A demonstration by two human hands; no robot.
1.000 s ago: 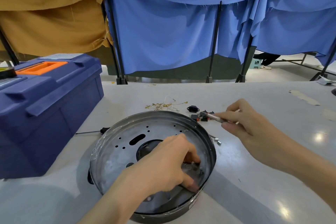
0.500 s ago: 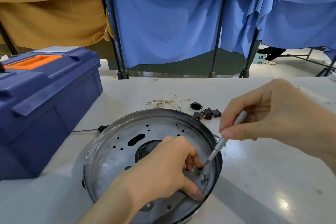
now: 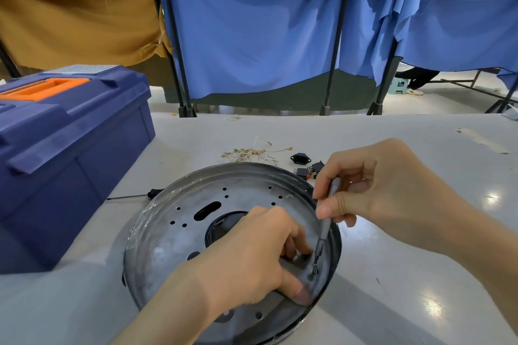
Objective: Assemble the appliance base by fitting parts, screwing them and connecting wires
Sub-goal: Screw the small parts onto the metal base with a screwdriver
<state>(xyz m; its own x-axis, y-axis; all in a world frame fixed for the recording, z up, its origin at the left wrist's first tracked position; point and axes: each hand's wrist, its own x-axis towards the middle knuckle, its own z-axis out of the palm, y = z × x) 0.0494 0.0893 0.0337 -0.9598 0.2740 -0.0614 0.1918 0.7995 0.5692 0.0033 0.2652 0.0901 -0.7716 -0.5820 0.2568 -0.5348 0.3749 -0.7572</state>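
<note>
One round base (image 3: 164, 249) — grey, perforated

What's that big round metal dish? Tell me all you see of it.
The round dish looks like dull grey metal, with a dark upright rim, small holes, an oblong slot and a dark central opening. It lies flat on the table. The left hand holds a small part inside it; the right hand holds a screwdriver on a screw.

no readable text, labels or numbers anywhere.
</note>
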